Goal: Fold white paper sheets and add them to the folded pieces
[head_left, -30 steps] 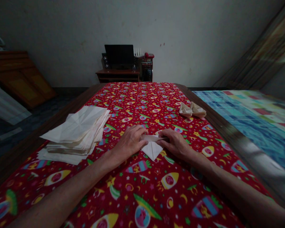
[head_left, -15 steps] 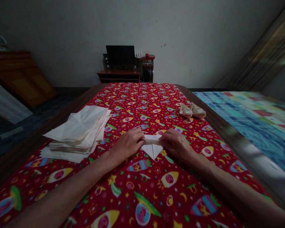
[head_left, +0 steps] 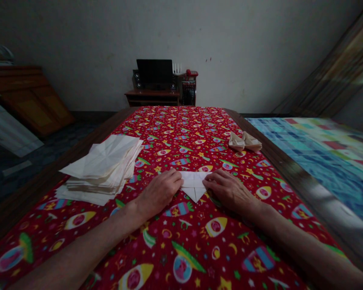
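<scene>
A small white folded paper (head_left: pixel 193 184) lies on the red rocket-patterned cloth (head_left: pixel 181 241), its point toward me. My left hand (head_left: pixel 159 191) rests on the paper's left edge with fingers bent and pressing down. My right hand (head_left: pixel 228 189) lies on its right edge, fingers lowered flat onto the fold. Both hands hold the paper against the table.
A thick stack of creased white sheets (head_left: pixel 104 167) sits to the left. A finished tan folded paper piece (head_left: pixel 245 141) lies at the far right near the table's wooden edge (head_left: pixel 293 171). A patterned mat (head_left: pixel 323 149) is on the right; a desk with a monitor (head_left: pixel 155 74) stands behind.
The paper's top flap has been pressed down flat. Both hands have slid slightly outward along the fold, and the view has shifted a little.
</scene>
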`<state>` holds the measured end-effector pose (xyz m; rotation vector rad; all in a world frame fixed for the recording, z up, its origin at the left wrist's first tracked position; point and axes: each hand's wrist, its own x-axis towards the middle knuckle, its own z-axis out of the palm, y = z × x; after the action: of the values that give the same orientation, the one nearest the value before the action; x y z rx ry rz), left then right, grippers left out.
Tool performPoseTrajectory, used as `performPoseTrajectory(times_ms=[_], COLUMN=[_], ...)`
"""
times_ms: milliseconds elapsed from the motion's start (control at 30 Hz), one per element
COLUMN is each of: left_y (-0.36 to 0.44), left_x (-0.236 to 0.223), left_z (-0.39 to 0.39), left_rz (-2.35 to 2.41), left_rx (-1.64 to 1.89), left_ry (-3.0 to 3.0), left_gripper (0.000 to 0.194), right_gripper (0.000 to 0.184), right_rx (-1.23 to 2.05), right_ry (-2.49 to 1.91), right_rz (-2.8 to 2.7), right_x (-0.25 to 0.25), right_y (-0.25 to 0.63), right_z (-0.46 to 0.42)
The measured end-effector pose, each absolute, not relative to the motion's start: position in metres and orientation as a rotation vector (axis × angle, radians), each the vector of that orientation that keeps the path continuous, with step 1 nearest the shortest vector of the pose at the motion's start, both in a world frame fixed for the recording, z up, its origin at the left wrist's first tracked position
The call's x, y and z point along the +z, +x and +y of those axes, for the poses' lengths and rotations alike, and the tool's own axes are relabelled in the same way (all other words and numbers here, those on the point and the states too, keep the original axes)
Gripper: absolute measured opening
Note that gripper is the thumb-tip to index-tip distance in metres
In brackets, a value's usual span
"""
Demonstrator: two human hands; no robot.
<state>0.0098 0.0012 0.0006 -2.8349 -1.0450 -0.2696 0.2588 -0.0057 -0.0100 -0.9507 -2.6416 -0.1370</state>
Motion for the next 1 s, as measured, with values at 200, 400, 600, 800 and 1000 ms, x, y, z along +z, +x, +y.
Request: performPoseTrajectory(times_ms=[200, 400, 600, 800, 1000], left_y=[0.008, 0.019, 0.036, 0.035, 0.027], left_x=[0.008, 0.000, -0.011, -0.014, -0.013], left_z=[-0.011, -0.021, -0.032, -0.038, -0.037], left_rz=[-1.078, -1.121, -1.005, -1.012, -1.071], left_rx=[-0.136, -0.278, -0.362, -0.330, -0.249], left_ry=[-2.788, -2.816, -2.981, -2.975, -2.961], left_gripper=[0.027, 0.040, 0.053, 0.053, 0.051], right_gripper=[0.024, 0.034, 0.047, 0.056, 0.050], right_rx=[-0.101, -0.168, -0.163, -0.032, -0.119], right_ry=[-0.983, -0.939, -0.872, -0.945, -1.046], right_rz=[-2.677, -2.691, -2.734, -2.705, -2.652], right_x=[-0.010, -0.013, -0.009, -0.012, -0.021], right_y=[0.261, 0.262, 0.257, 0.255, 0.265], right_z=[-0.014, -0.018, -0.021, -0.029, -0.036])
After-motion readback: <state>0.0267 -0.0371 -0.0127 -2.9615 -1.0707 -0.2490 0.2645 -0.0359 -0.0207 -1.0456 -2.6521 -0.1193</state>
